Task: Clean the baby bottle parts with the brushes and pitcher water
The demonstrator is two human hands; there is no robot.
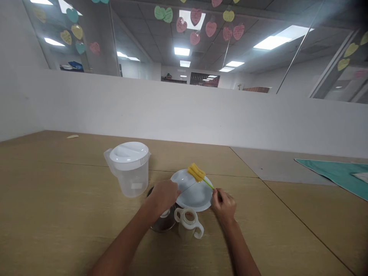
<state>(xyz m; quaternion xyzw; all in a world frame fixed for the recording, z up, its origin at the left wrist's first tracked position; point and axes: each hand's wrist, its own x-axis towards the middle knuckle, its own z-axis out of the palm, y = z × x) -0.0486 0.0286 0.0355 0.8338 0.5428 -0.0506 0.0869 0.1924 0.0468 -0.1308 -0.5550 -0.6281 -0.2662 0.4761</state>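
Observation:
My left hand is closed on the near left rim of a white plate, which is tilted up off the wooden table. In my right hand, fingers pinched, is the thin green handle of a yellow sponge brush. The sponge head rests against the plate's far edge. A clear two-handled cup stands just in front of the plate, between my hands. A dark round metal pot sits partly under my left wrist.
A clear plastic jug with a white lid stands left of the plate. A teal cloth lies at the far right. A white partition wall runs behind the table.

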